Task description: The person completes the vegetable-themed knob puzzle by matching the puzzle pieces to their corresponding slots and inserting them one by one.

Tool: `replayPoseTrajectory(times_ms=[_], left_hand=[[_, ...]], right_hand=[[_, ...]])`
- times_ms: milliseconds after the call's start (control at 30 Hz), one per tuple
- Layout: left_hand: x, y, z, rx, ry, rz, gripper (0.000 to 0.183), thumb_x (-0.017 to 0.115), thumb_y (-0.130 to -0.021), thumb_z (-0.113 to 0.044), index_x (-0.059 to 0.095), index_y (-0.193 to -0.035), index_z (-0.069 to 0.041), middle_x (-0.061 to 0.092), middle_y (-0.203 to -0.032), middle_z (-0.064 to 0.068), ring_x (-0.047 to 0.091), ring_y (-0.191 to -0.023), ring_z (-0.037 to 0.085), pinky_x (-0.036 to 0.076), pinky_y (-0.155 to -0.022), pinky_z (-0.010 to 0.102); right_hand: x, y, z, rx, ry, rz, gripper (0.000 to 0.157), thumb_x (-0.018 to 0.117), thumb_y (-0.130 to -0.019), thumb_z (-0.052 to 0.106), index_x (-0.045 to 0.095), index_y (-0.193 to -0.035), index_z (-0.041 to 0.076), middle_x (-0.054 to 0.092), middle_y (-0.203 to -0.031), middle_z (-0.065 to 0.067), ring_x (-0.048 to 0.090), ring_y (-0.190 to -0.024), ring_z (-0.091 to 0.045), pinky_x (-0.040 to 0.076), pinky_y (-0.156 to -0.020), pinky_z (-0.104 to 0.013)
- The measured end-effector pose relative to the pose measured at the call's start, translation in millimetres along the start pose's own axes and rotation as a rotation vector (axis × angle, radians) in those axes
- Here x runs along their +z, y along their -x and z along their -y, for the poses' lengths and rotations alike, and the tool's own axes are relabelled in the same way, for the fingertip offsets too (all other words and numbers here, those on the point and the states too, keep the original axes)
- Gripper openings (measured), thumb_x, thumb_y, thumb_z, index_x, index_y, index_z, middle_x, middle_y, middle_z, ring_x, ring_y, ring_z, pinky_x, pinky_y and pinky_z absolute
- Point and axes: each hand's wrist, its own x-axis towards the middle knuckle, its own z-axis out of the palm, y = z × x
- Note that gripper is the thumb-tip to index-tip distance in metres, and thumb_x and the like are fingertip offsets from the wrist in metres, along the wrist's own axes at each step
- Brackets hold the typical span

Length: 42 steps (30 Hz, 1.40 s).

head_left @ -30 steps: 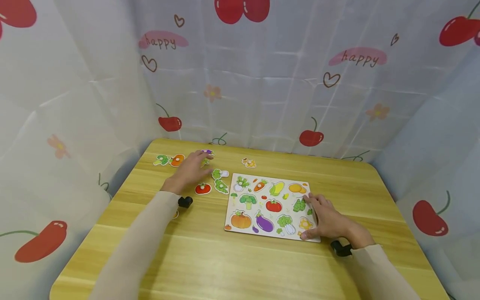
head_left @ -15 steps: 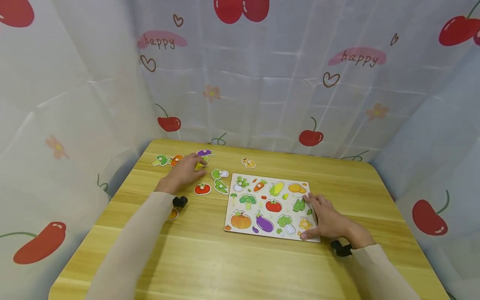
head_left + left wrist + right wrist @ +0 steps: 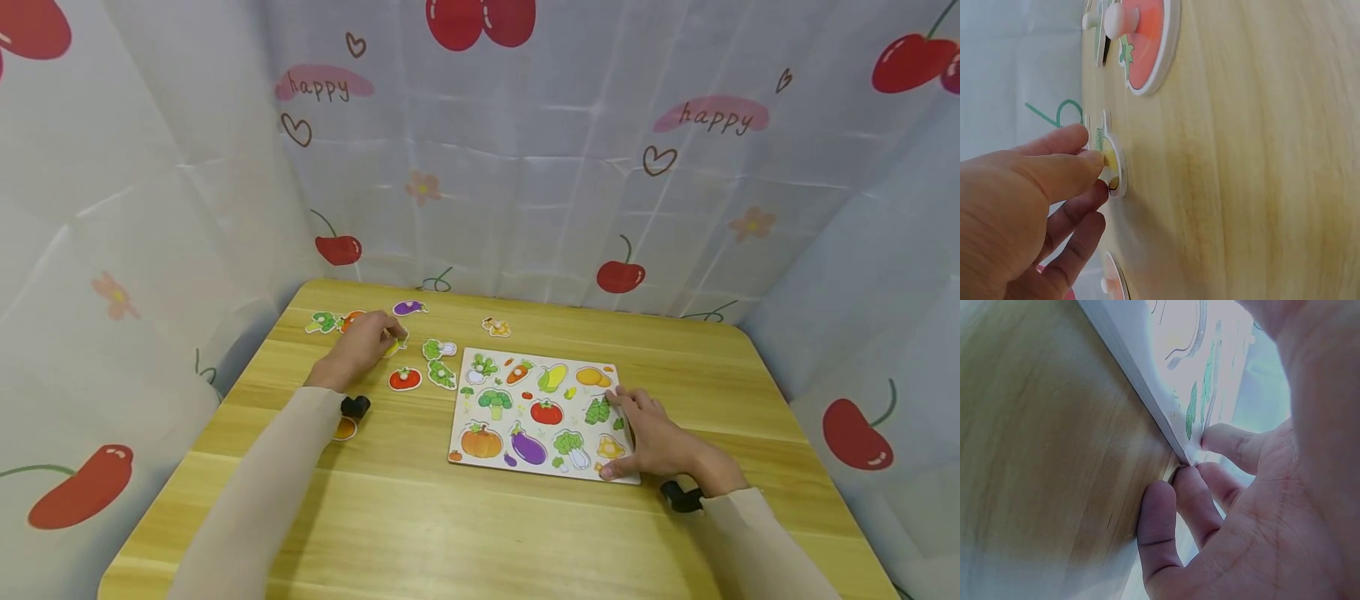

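In the head view my left hand (image 3: 360, 346) is over the loose pieces at the left, pinching a yellow corn puzzle piece (image 3: 393, 347). The left wrist view has thumb and fingertips at the corn's yellow face (image 3: 1112, 159), covering its knob; whether it touches the table cannot be told. My right hand (image 3: 667, 437) grips the right edge of the vegetable puzzle board (image 3: 462, 421), thumb by the near corner. Up close in the right wrist view, fingers (image 3: 1194, 497) press against the board's edge. A radish and a carrot piece with knobs sit in the board.
Around the left hand lie a tomato piece (image 3: 405, 379), eggplant (image 3: 409, 307), bok choy (image 3: 438, 349), a leafy green piece (image 3: 442, 374), broccoli (image 3: 322, 322) and a partly hidden pumpkin (image 3: 351, 321). A mushroom-like yellow piece (image 3: 497, 327) lies behind the board. An orange piece (image 3: 345, 428) is near the left wrist.
My left hand has drawn back from near the eggplant toward the left, its fingers now pinching the corn piece, which has shifted slightly nearer. My right hand and the board stay put.
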Motion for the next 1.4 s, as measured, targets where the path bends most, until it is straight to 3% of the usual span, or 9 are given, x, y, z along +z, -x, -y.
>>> replayPoseTrajectory(times_ms=[200,500,800,967,1200,1400], left_hand=[[0.8,1.2,0.7,-0.042,-0.005,0.011,0.017,0.073,-0.113,-0.002,0.084,-0.126,-0.003,0.078,-0.128,0.020,0.073,-0.121,0.038,0.061,-0.116,0.057],[2.7,4.8,1.7,-0.047,-0.026,-0.003,0.009,0.082,-0.111,-0.016,0.084,-0.113,-0.008,0.079,-0.112,0.014,0.071,-0.104,0.030,0.061,-0.102,0.050],[1.3,7.5,-0.4,-0.050,-0.023,0.014,0.010,0.076,-0.112,-0.010,0.084,-0.117,-0.004,0.078,-0.116,0.016,0.071,-0.108,0.032,0.062,-0.107,0.052],[0.0,8.8,-2.3,-0.072,-0.001,-0.003,0.011,0.077,-0.113,-0.014,0.082,-0.118,-0.006,0.074,-0.116,0.015,0.068,-0.106,0.031,0.061,-0.102,0.049],[-1.2,8.0,-10.7,-0.035,0.006,-0.046,0.012,0.080,-0.112,-0.020,0.081,-0.115,-0.008,0.070,-0.118,0.013,0.068,-0.104,0.030,0.060,-0.095,0.045],[-2.1,10.9,-24.1,-0.009,0.039,-0.080,0.013,0.082,-0.111,-0.019,0.082,-0.116,-0.007,0.068,-0.123,0.014,0.073,-0.116,0.036,0.065,-0.106,0.052]], right_hand=[[0.6,-0.4,-0.1,0.002,0.005,0.000,0.138,0.108,-0.078,0.055,0.034,-0.178,-0.005,0.034,-0.178,-0.038,0.046,-0.148,-0.055,0.047,-0.123,-0.079],[-0.6,0.8,1.6,-0.002,-0.010,0.003,0.138,0.108,-0.079,0.055,0.034,-0.178,-0.006,0.033,-0.179,-0.040,0.044,-0.151,-0.058,0.045,-0.123,-0.081],[-0.2,1.5,1.6,0.006,-0.009,0.004,0.138,0.108,-0.079,0.055,0.034,-0.178,-0.006,0.033,-0.180,-0.039,0.043,-0.152,-0.060,0.045,-0.124,-0.081],[0.2,0.4,0.4,0.008,-0.004,0.007,0.138,0.108,-0.079,0.055,0.033,-0.179,-0.005,0.032,-0.181,-0.038,0.043,-0.152,-0.058,0.045,-0.124,-0.081],[1.2,0.6,-2.0,-0.010,-0.008,-0.003,0.138,0.108,-0.079,0.055,0.034,-0.178,-0.006,0.032,-0.180,-0.039,0.044,-0.151,-0.059,0.046,-0.124,-0.081],[-0.8,3.4,-1.9,-0.028,-0.030,-0.012,0.135,0.108,-0.080,0.052,0.036,-0.178,-0.007,0.032,-0.181,-0.038,0.042,-0.155,-0.060,0.044,-0.125,-0.082]])
